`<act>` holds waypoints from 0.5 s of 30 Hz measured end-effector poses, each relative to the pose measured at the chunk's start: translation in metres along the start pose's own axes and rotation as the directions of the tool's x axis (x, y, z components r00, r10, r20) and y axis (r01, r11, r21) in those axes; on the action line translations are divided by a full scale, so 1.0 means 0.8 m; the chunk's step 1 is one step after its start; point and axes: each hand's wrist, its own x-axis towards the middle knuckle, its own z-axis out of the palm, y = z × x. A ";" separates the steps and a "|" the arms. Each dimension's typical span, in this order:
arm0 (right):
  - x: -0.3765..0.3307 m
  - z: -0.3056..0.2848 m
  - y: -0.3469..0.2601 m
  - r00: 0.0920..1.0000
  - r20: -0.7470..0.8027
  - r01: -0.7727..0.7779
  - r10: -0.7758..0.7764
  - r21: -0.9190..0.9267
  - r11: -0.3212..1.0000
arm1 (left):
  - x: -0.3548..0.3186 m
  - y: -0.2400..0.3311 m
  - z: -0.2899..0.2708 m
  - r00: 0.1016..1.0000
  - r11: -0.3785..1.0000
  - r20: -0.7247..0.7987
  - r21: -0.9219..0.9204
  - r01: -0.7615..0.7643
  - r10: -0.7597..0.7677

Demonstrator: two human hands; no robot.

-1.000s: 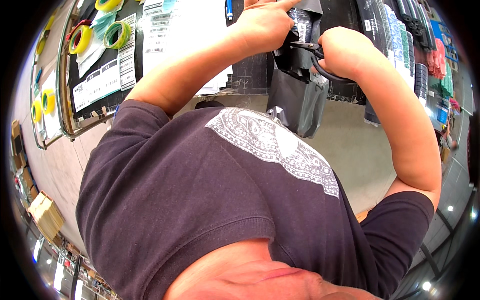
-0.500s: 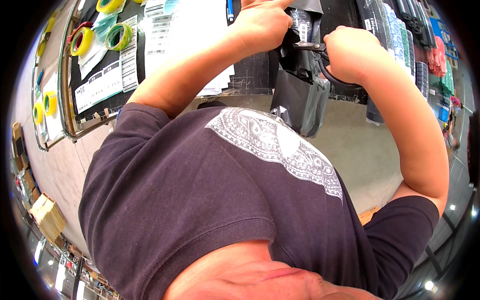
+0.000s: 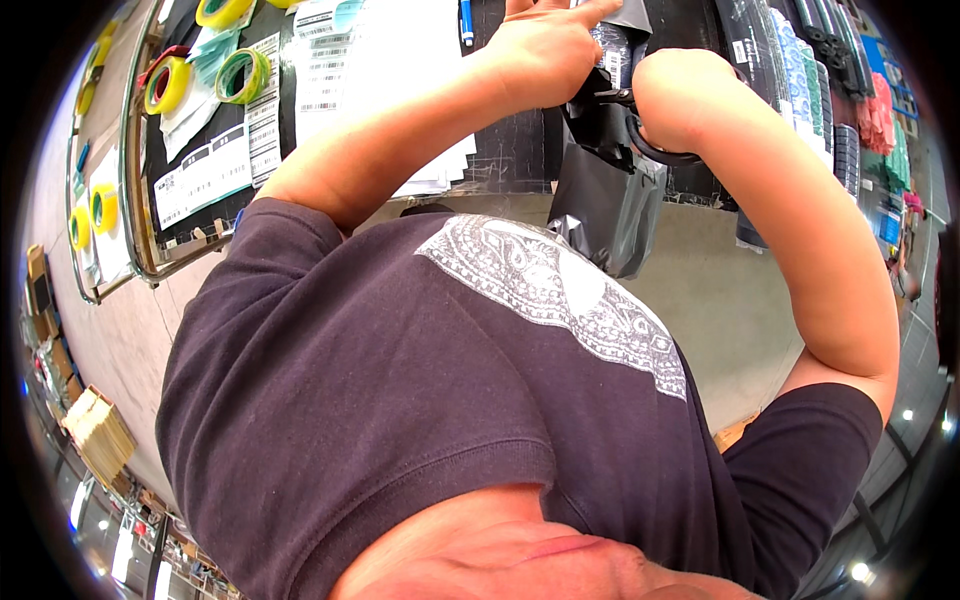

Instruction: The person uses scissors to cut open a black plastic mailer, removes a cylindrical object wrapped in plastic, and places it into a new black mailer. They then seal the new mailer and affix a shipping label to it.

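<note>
Black scissors [image 3: 662,156] sit gripped in the right hand [image 3: 682,100]; the left hand [image 3: 548,58] touches dark plastic [image 3: 606,200], its hold unclear.

And here at the top of the frame, right of centre, it's the black plastic bag [image 3: 605,205]: glossy, thin, its upper part bunched into dark, crumpled folds, its lower part hanging slack toward mid-frame, light glinting off the creases. Just above those folds, close to the upper edge, there's the wrapped bundle [image 3: 609,42], dark under shiny clear film, a pale barcoded label on its face, with only a narrow portion on show and black plastic next to it. And the scissors [image 3: 668,156]! Black handle loop curving low and to the right, dark blades pointing left, right up at the bag's crumpled folds; how wide they're spread, you can't tell.
</note>
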 end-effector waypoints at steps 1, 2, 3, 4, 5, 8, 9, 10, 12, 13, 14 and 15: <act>0.000 -0.003 -0.002 0.999 0.033 -0.007 0.007 -0.013 1.000 | 0.000 0.000 0.001 1.000 1.000 -0.007 -0.011 -0.003 0.003; 0.000 -0.010 -0.005 0.998 0.068 -0.011 0.013 -0.031 0.999 | -0.001 -0.002 0.001 1.000 1.000 -0.015 -0.027 -0.002 0.001; 0.000 -0.014 -0.006 0.994 0.104 -0.015 0.020 -0.049 0.999 | -0.003 -0.003 0.001 1.000 0.999 -0.023 -0.042 -0.001 0.000; 0.002 -0.014 -0.007 0.994 0.103 -0.016 0.020 -0.042 0.999 | -0.003 -0.004 0.003 0.999 0.999 -0.034 -0.039 -0.005 0.003; 0.004 -0.013 -0.007 0.994 0.103 -0.019 0.022 -0.036 0.999 | -0.004 -0.006 0.006 0.999 0.999 -0.046 -0.037 -0.010 0.008; 0.009 -0.008 -0.006 0.993 0.116 0.006 -0.003 -0.025 1.000 | -0.004 -0.008 0.003 0.999 1.000 -0.054 -0.016 -0.007 0.006; 0.009 -0.006 -0.005 0.992 0.121 0.021 -0.018 -0.023 1.000 | -0.004 -0.008 0.000 0.999 1.000 -0.053 -0.005 -0.002 0.001; 0.008 -0.005 -0.003 0.995 0.098 0.025 -0.023 -0.017 1.000 | -0.004 -0.009 -0.001 0.999 1.000 -0.046 -0.006 0.006 -0.007; 0.003 -0.003 -0.002 0.998 0.045 0.033 -0.033 -0.003 0.999 | -0.004 -0.012 -0.003 0.999 1.000 -0.034 -0.004 0.022 -0.022; 0.004 -0.002 -0.002 0.999 0.038 0.032 -0.033 0.007 0.999 | -0.004 -0.013 -0.003 0.998 1.000 -0.048 -0.006 0.028 -0.029; 0.006 0.001 -0.003 0.999 0.035 0.029 -0.030 0.018 0.999 | -0.004 -0.013 -0.002 0.998 0.999 -0.062 -0.010 0.032 -0.033; 0.007 0.004 -0.003 0.999 0.032 0.026 -0.027 0.029 0.999 | -0.005 -0.013 0.000 0.996 0.999 -0.075 -0.015 0.036 -0.037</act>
